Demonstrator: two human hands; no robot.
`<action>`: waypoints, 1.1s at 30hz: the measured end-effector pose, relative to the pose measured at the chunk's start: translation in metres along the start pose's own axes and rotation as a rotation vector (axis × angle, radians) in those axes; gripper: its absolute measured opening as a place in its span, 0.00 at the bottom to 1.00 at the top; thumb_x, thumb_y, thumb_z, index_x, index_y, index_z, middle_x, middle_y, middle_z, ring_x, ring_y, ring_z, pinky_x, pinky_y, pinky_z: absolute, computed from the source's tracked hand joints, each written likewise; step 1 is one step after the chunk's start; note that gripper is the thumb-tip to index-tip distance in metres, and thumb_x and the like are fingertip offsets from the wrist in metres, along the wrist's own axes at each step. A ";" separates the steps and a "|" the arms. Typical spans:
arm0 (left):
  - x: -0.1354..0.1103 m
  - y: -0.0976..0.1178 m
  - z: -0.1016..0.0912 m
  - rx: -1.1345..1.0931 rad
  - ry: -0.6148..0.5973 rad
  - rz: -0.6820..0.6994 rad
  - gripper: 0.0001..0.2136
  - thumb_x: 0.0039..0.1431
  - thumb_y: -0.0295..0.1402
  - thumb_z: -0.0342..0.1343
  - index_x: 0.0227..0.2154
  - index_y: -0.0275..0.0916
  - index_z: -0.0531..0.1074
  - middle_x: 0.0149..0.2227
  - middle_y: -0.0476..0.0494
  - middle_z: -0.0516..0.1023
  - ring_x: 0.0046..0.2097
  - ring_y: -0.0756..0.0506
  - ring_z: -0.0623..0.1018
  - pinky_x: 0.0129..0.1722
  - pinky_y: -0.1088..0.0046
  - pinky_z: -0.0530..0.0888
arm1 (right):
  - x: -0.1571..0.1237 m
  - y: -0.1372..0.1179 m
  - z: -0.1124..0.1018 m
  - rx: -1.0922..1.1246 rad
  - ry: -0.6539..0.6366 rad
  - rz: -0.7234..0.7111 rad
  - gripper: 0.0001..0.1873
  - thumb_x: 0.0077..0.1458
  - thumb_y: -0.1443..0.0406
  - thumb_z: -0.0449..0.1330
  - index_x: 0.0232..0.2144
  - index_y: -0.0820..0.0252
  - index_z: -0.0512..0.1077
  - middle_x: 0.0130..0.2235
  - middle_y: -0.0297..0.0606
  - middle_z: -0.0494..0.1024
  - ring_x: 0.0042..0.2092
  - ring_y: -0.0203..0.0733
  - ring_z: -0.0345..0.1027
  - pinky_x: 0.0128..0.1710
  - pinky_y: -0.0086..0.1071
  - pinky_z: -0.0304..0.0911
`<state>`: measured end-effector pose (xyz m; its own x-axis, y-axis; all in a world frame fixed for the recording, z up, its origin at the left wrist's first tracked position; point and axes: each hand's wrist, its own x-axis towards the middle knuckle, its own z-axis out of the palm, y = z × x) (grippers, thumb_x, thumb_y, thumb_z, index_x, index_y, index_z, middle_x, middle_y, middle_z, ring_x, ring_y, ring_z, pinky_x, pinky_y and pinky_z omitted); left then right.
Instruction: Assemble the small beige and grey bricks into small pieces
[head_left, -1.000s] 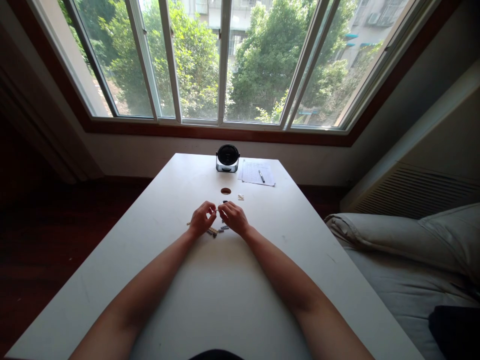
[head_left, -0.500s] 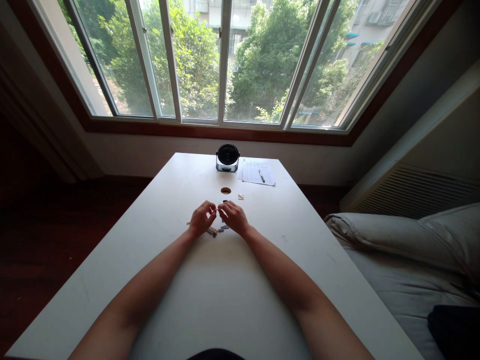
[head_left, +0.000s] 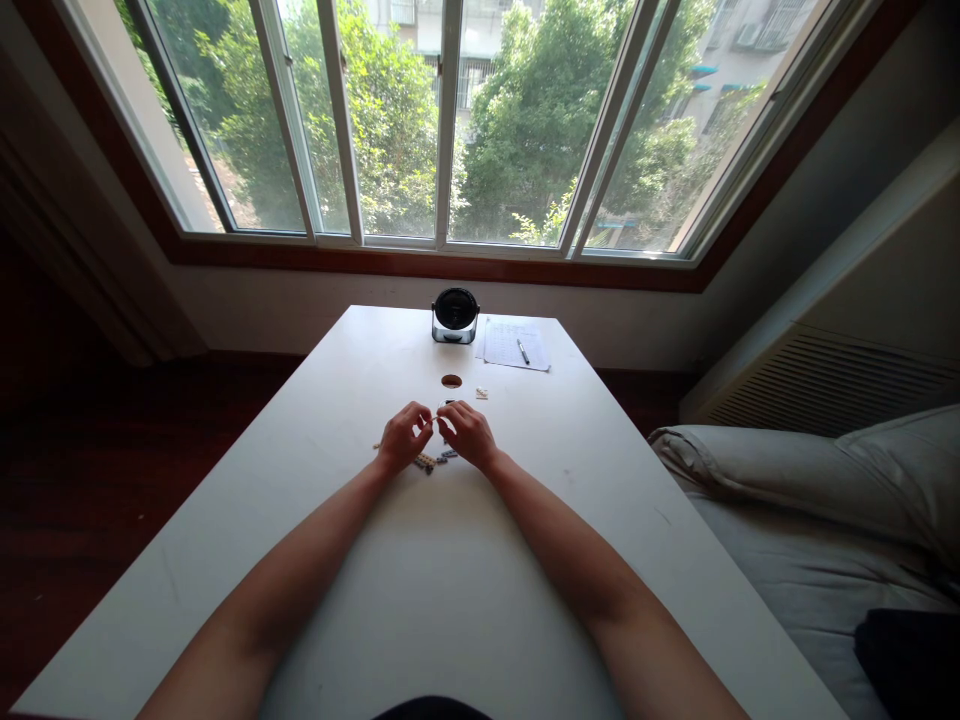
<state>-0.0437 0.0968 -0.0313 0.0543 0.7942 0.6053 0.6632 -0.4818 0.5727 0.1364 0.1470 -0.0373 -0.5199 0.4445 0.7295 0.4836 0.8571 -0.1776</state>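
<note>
Over the middle of the white table (head_left: 450, 580), my left hand (head_left: 406, 433) and my right hand (head_left: 466, 430) meet fingertip to fingertip. Both are closed in a pinch around a tiny pale piece, too small to name, at the point between them. Just below my hands lie several small tan and grey toy building bricks (head_left: 425, 463), partly covered by the left hand. Small grey bricks (head_left: 448, 455) lie below the right hand. A small dark and white item behind the fingertips is mostly hidden. Beyond the right hand rests a small cream-coloured piece (head_left: 482, 394).
At the table's far end stands a black round fan-like device (head_left: 455, 312) on a stand. Right of it lie paper sheets (head_left: 510, 343) with a pen (head_left: 523, 351). A round hole (head_left: 451, 381) is cut in the tabletop. A grey cushioned seat (head_left: 795, 490) flanks the right side.
Both hands stay in nearly the same place, with only a slight shift of the fingers at the pinched piece. Everything else looks unchanged.
</note>
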 end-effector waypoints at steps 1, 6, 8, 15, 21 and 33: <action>0.000 0.000 0.000 0.000 0.002 0.000 0.02 0.59 0.27 0.53 0.33 0.42 0.68 0.33 0.49 0.74 0.33 0.48 0.76 0.36 0.72 0.72 | 0.000 0.000 0.000 0.002 0.000 0.001 0.05 0.63 0.69 0.55 0.40 0.56 0.69 0.38 0.40 0.76 0.41 0.44 0.68 0.37 0.35 0.63; 0.000 0.001 -0.001 -0.001 0.006 -0.002 0.03 0.59 0.27 0.53 0.33 0.41 0.68 0.33 0.49 0.74 0.33 0.48 0.76 0.36 0.71 0.72 | 0.000 0.001 0.001 0.008 0.004 0.019 0.06 0.63 0.69 0.54 0.40 0.56 0.69 0.37 0.40 0.75 0.41 0.45 0.68 0.37 0.35 0.64; 0.000 0.001 -0.001 -0.001 0.007 -0.004 0.03 0.58 0.27 0.53 0.33 0.41 0.69 0.33 0.49 0.74 0.33 0.49 0.76 0.36 0.71 0.72 | 0.000 0.002 0.001 0.008 0.011 0.021 0.06 0.63 0.70 0.53 0.40 0.56 0.69 0.37 0.40 0.75 0.41 0.45 0.68 0.37 0.35 0.64; 0.001 0.000 0.000 0.008 -0.003 0.002 0.02 0.60 0.28 0.53 0.34 0.42 0.69 0.33 0.49 0.75 0.33 0.49 0.76 0.36 0.71 0.72 | 0.001 0.001 -0.002 0.021 0.028 0.023 0.06 0.64 0.69 0.53 0.39 0.55 0.69 0.37 0.40 0.75 0.42 0.44 0.68 0.39 0.35 0.64; 0.000 -0.001 0.000 0.014 -0.020 0.001 0.02 0.61 0.28 0.52 0.34 0.42 0.69 0.34 0.49 0.75 0.33 0.49 0.76 0.36 0.71 0.71 | 0.001 0.000 -0.001 0.046 0.024 0.024 0.05 0.63 0.69 0.54 0.39 0.55 0.69 0.38 0.40 0.75 0.43 0.45 0.68 0.39 0.36 0.64; 0.001 -0.003 0.001 0.014 -0.025 0.008 0.03 0.61 0.28 0.53 0.34 0.42 0.70 0.34 0.49 0.75 0.32 0.49 0.76 0.36 0.72 0.72 | 0.000 -0.001 -0.002 0.066 0.012 0.031 0.06 0.63 0.69 0.54 0.39 0.54 0.69 0.38 0.40 0.75 0.42 0.44 0.68 0.38 0.35 0.65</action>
<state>-0.0446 0.0989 -0.0331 0.0786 0.7993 0.5958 0.6730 -0.4834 0.5598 0.1367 0.1458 -0.0357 -0.4968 0.4683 0.7306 0.4518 0.8584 -0.2429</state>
